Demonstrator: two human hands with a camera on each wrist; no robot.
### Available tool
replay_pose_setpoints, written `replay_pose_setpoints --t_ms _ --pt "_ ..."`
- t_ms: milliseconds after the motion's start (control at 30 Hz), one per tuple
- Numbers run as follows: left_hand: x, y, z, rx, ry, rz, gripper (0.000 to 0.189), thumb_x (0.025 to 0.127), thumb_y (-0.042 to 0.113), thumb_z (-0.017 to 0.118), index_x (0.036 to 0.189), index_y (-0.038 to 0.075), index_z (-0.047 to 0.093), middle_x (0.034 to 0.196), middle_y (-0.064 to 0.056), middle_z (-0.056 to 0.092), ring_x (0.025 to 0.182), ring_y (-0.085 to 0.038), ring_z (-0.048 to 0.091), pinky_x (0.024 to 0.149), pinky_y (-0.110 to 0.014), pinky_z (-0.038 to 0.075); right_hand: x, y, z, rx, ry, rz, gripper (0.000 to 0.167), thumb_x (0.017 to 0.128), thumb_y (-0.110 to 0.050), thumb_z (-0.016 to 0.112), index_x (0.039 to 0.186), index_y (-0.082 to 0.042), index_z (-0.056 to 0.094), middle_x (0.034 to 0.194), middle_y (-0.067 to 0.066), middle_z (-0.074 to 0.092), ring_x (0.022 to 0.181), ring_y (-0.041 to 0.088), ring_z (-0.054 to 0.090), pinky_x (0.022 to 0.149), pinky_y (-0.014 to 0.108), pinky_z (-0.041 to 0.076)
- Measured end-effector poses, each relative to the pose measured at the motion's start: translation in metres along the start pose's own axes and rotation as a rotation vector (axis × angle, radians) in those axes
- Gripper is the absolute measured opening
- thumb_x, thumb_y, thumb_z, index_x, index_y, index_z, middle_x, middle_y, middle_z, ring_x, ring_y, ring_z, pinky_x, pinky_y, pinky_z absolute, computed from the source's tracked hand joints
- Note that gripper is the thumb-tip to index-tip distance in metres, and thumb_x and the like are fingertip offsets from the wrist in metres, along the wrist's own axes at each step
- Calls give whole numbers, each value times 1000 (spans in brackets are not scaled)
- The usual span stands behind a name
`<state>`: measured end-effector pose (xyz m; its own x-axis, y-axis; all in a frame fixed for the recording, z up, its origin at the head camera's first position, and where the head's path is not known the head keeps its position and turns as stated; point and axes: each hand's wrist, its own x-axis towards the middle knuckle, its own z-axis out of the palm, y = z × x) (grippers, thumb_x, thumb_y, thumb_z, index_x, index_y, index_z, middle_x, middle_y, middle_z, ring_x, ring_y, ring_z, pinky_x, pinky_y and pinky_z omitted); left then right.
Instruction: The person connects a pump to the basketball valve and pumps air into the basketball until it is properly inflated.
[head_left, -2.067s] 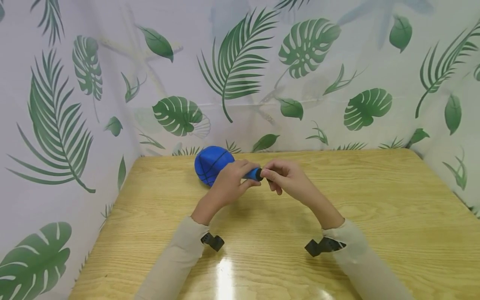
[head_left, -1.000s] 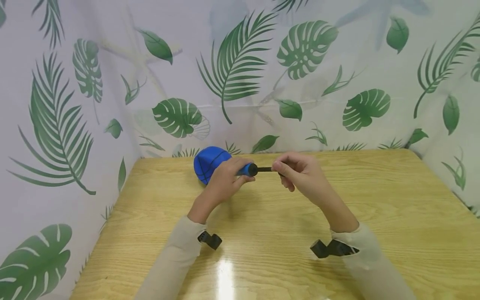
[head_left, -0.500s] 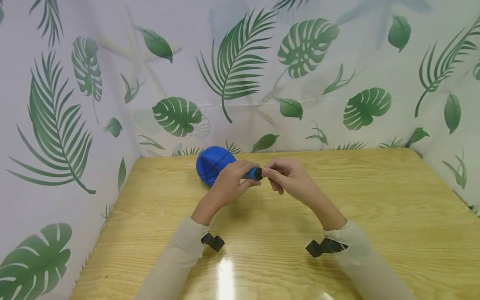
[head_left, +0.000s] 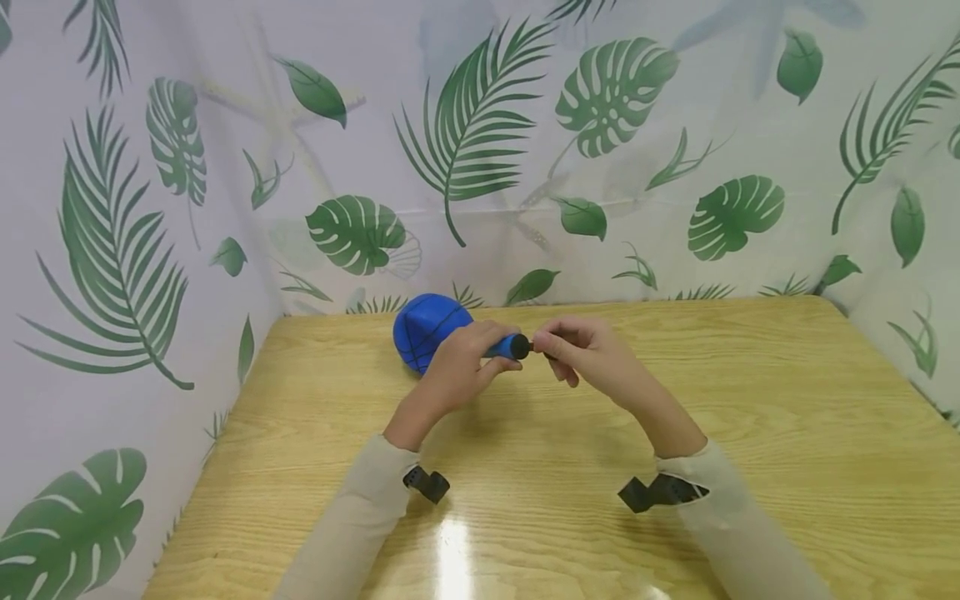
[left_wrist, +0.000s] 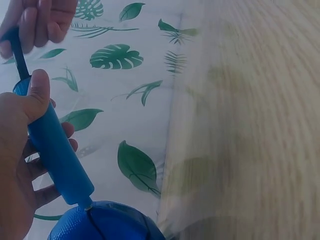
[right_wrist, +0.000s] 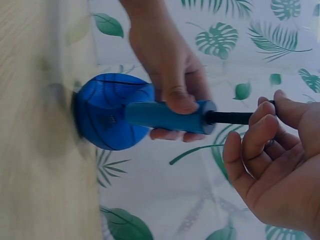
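A blue ball with black seams (head_left: 426, 327), dented on its upper side, sits toward the back of the wooden table. My left hand (head_left: 459, 358) grips the blue barrel of a hand pump (left_wrist: 59, 155), its fingers wrapped round it. At its lower end the pump meets the ball, as the left wrist view shows. My right hand (head_left: 588, 357) pinches the handle end of the black plunger rod (right_wrist: 232, 118) between thumb and fingers. Part of the rod stands out of the barrel, and the handle is mostly hidden by the fingers.
The wooden table (head_left: 540, 500) reaches back to a pale wall cloth with green leaf prints (head_left: 480, 167). More of this cloth hangs at the left and right sides. Black camera mounts (head_left: 426, 483) sit on both wrists.
My right hand has drawn the plunger out rightward, pushed it back in, and now has it slightly out again. The left hand and ball have shifted only a little.
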<state>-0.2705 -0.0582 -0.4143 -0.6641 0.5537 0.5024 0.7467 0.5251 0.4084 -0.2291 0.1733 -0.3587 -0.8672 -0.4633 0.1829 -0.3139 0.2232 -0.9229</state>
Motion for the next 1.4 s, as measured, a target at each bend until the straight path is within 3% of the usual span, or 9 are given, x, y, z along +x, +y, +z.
replay_pose_setpoints --t_ms 200,300,400,700,867,1167,1400 --pt "0 -3 -5 -15 27 -31 40 93 29 74 128 10 67 125 -7 71 121 -25 66 103 -41 53 -10 -16 -11 109 94 -141 19 106 -13 56 91 -9 68 59 -2 51 49 15 44 47 29 40" --pt "0 -4 -5 -34 19 -35 40 94 29 73 129 11 66 126 -7 70 122 -24 65 104 -40 52 -12 -19 -10 179 120 -243 19 104 -7 57 90 -5 69 57 -1 52 48 15 44 45 29 38" --pt "-1 -3 -4 -46 24 -30 39 94 28 73 128 10 66 123 -7 70 117 -23 66 101 -39 53 -11 -18 -5 208 115 -288 19 104 -7 57 91 2 69 57 -2 53 48 15 45 46 29 41" --pt "-1 2 2 -61 23 -24 41 93 24 75 127 5 66 120 -9 71 113 -24 67 98 -39 54 0 0 9 101 108 -143 24 106 -16 57 97 5 66 61 -3 55 48 13 48 48 27 45" --pt "-1 5 4 -41 10 -11 38 94 25 73 127 7 66 119 -7 71 110 -22 67 95 -37 54 7 14 16 77 71 -123 29 107 -18 53 100 8 65 60 -1 53 48 14 48 49 28 46" --pt "0 7 2 22 -3 20 36 94 26 73 125 9 68 117 -4 73 111 -21 68 98 -37 53 12 23 23 85 4 -89 32 109 -19 48 100 7 63 61 1 52 50 14 48 50 27 46" --pt "0 5 -4 23 5 9 33 95 28 73 122 10 69 113 -4 73 107 -21 68 93 -36 55 7 17 14 117 -33 -6 31 110 -28 47 103 -2 61 64 2 50 53 17 46 55 31 46"
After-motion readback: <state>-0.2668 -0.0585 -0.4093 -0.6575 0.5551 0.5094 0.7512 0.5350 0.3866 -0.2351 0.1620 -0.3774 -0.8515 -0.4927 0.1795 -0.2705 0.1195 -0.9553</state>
